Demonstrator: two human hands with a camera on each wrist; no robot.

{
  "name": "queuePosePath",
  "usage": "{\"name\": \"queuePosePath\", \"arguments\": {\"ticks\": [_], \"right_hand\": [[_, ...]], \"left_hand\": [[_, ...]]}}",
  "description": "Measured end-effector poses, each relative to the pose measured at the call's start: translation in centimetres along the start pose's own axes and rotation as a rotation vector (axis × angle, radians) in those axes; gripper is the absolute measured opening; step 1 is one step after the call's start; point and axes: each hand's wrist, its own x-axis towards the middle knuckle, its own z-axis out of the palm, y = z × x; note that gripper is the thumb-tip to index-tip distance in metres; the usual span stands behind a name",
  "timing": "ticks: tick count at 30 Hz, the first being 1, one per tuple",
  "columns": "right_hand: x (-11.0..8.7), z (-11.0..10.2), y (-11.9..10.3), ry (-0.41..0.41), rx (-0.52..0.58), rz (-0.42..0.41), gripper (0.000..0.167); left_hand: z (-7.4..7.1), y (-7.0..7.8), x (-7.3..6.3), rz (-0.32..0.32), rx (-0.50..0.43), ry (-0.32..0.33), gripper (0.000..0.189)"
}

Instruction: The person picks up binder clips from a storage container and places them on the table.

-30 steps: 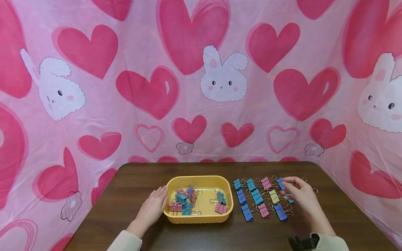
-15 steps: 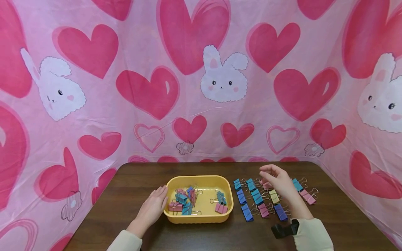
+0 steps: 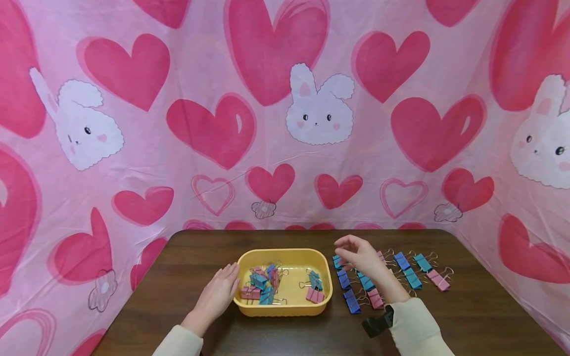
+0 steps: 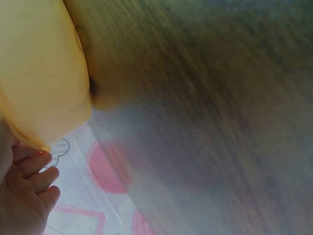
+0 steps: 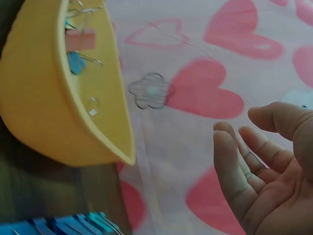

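Observation:
My left hand (image 3: 215, 291) lies with extended fingers along the left rim of a yellow plastic tub (image 3: 285, 310); in the left wrist view its fingertips touch that rim. Inside the tub, a heap of binder clips (image 3: 258, 281) fills the left side, with a teal one and a pink clip (image 3: 314, 295) at the right. Above the laid-out rows on the table, my right hand (image 3: 365, 257) hovers with loosely bent fingers and nothing between them. The right wrist view shows its thumb and fingertips apart. It hides some clips beneath it.
Binder clips stand in columns right of the tub, among them a blue clip (image 3: 352, 301), a teal clip (image 3: 413, 278) and a pink clip (image 3: 438, 280) at the far right. A pink heart-print cloth (image 3: 276, 148) hangs behind the brown table (image 3: 196, 247).
My right hand has moved left, from the blue clip in the back row towards the tub, uncovering the right-hand clips. My left hand stays at the tub's rim.

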Motion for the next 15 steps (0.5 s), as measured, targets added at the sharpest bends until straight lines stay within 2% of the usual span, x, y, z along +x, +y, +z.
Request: {"name": "queuePosePath", "arguments": {"ticks": [8, 15], "right_hand": [[1.4, 3.0, 0.8, -0.117, 0.03, 0.014, 0.025], [2.3, 5.0, 2.2, -0.158, 0.037, 0.063, 0.024]], "left_hand": [[0.1, -0.1, 0.1, 0.002, 0.006, -0.002, 0.041], [0.1, -0.2, 0.1, 0.008, 0.011, 0.004, 0.041]]}}
